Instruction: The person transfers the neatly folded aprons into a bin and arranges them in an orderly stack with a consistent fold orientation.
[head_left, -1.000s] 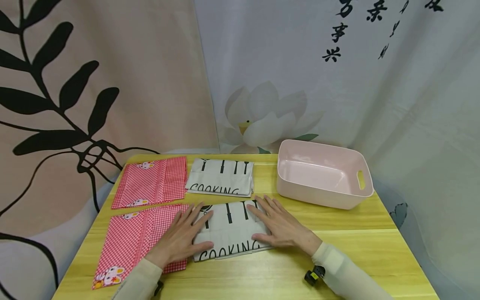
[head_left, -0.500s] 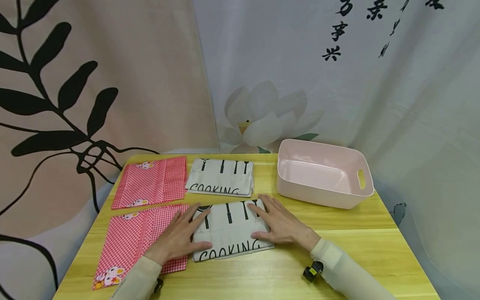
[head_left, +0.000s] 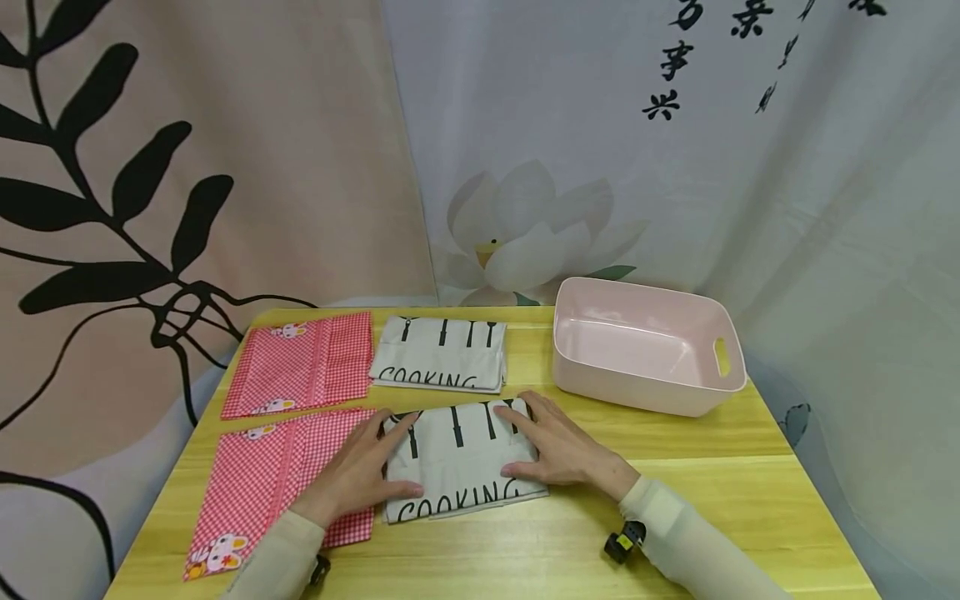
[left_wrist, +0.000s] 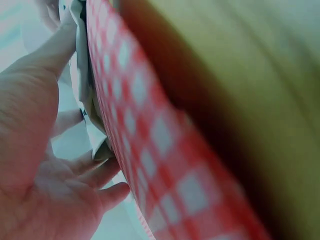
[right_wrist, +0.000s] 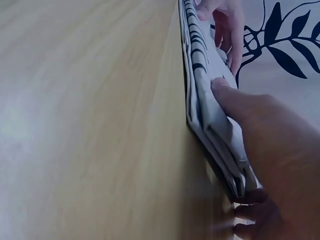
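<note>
A folded white cloth printed with dark utensils and the word COOKING lies at the front middle of the table. My left hand holds its left edge, thumb and index finger on top and the other fingers at the side, over a red checked cloth. At the right edge, my right hand grips the same white cloth. Its thumb presses on top in the right wrist view, where the stacked layers show and the fingers curl at the side.
Behind lie another folded COOKING cloth and a second red checked cloth with rabbit prints. A pink plastic basket stands at the back right of the wooden table. Printed curtains hang behind it.
The fingers of both hands, spread over the white cloth before, have drawn in round its left and right edges. The cloths and basket stay in place.
</note>
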